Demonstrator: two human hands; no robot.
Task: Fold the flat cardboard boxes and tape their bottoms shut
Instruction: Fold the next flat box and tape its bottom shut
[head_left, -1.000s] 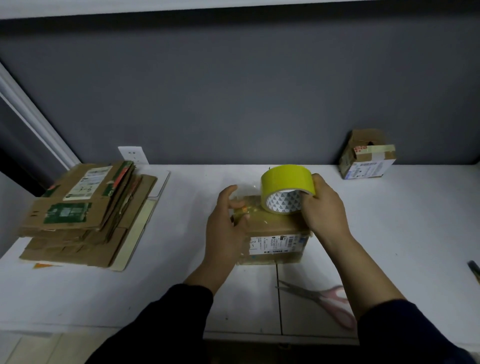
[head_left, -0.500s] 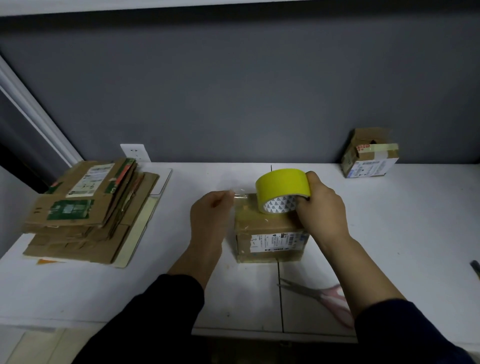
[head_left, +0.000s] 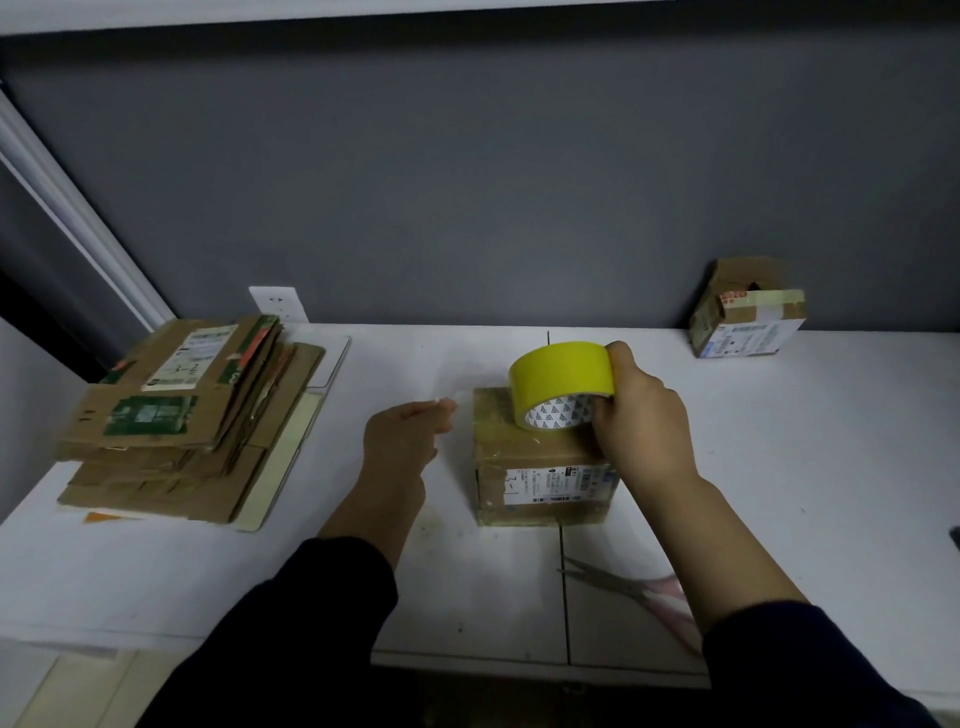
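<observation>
Two hands work over one small box (head_left: 540, 467) that sits near the middle of the white desk (head_left: 805, 467), with a printed label on the side facing the person. The right hand (head_left: 641, 421) grips a yellow roll (head_left: 558, 382) of tape, its fingers (head_left: 618, 358) curled over the outer rim and the thumb down by the white core. The roll stands on edge and touches the box's top face toward the back.

The left hand (head_left: 402, 441) is just left of the box and apart from it. Its fingers are curled, with thumb and forefinger pinched on a pale, see-through tape end (head_left: 448, 407). The strip between that end and the roll is too faint to trace.

Several flat boxes (head_left: 176, 415) lie in an uneven stack on the left of the desk, well apart from the box, with green and white labels on the upper ones. A white outlet (head_left: 278, 304) shows on the grey wall (head_left: 467, 182) behind the stack. At the far right, against the wall, stands a done box (head_left: 748, 322) with tape across one face. Scissors (head_left: 618, 579) with pink handles lie near the desk's front edge, in front of the box and partly under the right forearm. Both arms wear dark sleeves (head_left: 311, 623).
</observation>
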